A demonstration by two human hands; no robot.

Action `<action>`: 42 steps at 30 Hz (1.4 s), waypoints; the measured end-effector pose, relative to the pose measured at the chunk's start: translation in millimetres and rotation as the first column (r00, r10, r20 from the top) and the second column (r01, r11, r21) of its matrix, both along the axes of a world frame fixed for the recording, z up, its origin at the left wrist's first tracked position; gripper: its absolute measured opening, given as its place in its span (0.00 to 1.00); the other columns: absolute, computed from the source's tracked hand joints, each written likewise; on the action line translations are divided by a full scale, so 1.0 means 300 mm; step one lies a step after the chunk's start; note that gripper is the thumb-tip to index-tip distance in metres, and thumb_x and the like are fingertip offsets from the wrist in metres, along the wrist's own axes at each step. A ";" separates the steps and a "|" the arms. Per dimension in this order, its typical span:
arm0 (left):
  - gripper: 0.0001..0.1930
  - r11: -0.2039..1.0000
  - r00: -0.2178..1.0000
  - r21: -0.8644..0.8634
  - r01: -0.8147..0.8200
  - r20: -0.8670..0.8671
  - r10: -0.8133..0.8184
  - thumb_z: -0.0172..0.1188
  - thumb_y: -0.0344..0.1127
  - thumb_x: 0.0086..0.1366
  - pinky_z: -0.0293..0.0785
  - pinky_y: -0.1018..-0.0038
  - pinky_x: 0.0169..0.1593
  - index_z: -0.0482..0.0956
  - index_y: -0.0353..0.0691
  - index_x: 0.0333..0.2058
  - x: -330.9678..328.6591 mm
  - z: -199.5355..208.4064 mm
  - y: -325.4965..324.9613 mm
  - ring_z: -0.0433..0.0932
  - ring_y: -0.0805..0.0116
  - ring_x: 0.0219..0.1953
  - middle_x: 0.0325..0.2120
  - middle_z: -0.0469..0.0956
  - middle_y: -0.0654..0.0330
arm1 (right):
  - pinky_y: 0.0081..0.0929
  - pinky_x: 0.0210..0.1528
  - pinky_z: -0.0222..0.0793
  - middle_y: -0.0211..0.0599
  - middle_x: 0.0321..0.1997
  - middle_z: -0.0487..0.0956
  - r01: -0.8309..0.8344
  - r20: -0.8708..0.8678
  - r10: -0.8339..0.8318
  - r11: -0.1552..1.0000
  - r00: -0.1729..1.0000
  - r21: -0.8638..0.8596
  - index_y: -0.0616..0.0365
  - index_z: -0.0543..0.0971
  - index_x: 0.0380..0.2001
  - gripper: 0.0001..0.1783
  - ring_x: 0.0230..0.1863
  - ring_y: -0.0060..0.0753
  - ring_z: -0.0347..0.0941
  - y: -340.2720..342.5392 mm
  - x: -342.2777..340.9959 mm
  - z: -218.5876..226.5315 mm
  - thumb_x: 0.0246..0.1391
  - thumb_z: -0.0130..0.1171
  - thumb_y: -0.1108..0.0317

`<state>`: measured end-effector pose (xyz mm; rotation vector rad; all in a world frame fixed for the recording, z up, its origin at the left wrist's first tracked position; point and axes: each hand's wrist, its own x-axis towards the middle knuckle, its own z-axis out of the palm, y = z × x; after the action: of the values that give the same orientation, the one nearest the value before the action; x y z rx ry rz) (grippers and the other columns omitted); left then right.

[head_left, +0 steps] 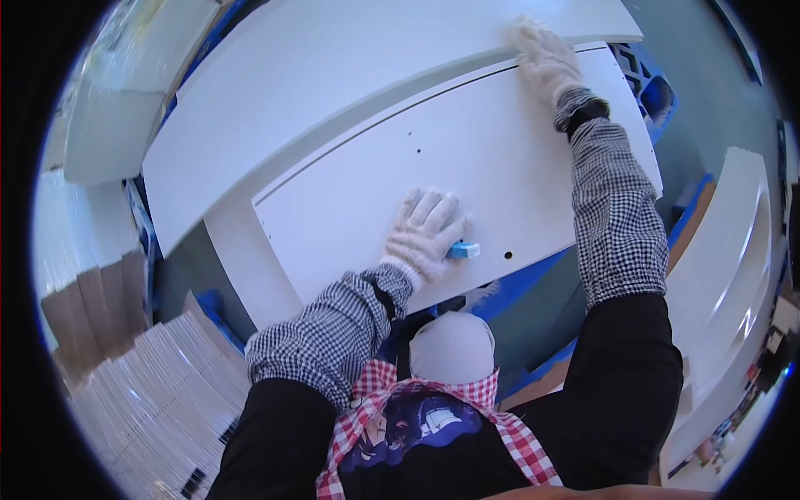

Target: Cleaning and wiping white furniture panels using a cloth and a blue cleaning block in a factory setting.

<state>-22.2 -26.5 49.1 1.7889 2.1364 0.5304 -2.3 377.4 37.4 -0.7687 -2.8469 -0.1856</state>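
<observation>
The biggest thing before you is the long white board [250, 92] lying across the far side of the work area, curving with the lens. Overlapping its near edge lies a second white panel [467, 167], flat, with a few small drilled holes and a thin groove running along its far side; it rests on a blue frame [533, 279] that shows below its near edge. To your left sits a stack of pale sheets [150, 400], and to your right more white boards [733, 250] lie side by side.

Your right hand [546, 58], in a white knit glove, lies flat at the panel's far right corner, fingers spread and holding nothing. Your left hand [423, 233], gloved the same, presses open on the panel near its near edge. Its fingers [440, 218] are spread, and it touches a small blue block [463, 249] just beside the palm; you do not grip it.
</observation>
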 end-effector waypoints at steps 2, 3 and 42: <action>0.25 1.000 1.000 0.017 -0.021 -0.008 0.021 0.60 0.57 0.58 0.43 0.44 0.74 0.80 0.55 0.52 -0.004 -0.008 -0.017 0.60 0.49 0.68 0.61 0.68 0.51 | 0.46 0.74 0.48 0.47 0.73 0.60 -0.225 -0.002 0.225 0.973 0.974 -0.044 0.48 0.60 0.70 0.33 0.75 0.50 0.51 -0.201 -0.087 0.025 0.63 0.46 0.52; 0.25 0.999 0.999 0.017 -0.044 0.002 0.044 0.60 0.57 0.58 0.43 0.44 0.74 0.80 0.55 0.52 -0.008 -0.012 -0.016 0.60 0.49 0.68 0.61 0.68 0.51 | 0.46 0.75 0.47 0.47 0.74 0.59 -0.209 0.089 0.221 0.970 0.971 -0.123 0.48 0.60 0.70 0.34 0.75 0.50 0.50 -0.318 -0.110 0.046 0.62 0.47 0.53; 0.22 0.361 0.174 -0.155 -0.920 0.663 0.728 0.64 0.51 0.65 0.72 0.72 0.45 0.83 0.39 0.47 -0.724 -0.022 -0.737 0.76 0.73 0.40 0.37 0.82 0.66 | 0.48 0.66 0.63 0.36 0.61 0.74 -0.809 -0.147 0.870 0.358 0.470 -0.466 0.45 0.81 0.47 0.18 0.62 0.49 0.68 -1.423 0.219 0.016 0.50 0.66 0.64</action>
<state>-239.4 -247.7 42.5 0.0602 2.3343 1.5248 63.3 -49.6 42.1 0.8199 -2.9870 0.6801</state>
